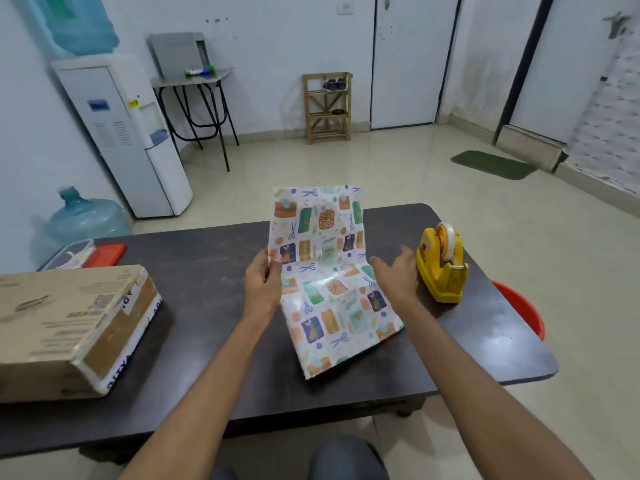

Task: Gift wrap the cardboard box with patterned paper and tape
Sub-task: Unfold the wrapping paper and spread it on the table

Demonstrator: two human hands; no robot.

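Left hand [263, 282] pinches the left edge of the paper [325, 271], whose far half stands up while the near half lies on the surface [207, 265]. Right hand [398, 275] hovers, fingers spread, beside the tape dispenser [441, 268]. At far left sits the box [69, 323], well apart.

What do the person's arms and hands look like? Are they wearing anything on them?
The left arm and right arm are bare as far as the picture shows, with no sleeves in sight. The left hand and right hand have no gloves, and I see no watch, ring or bracelet.
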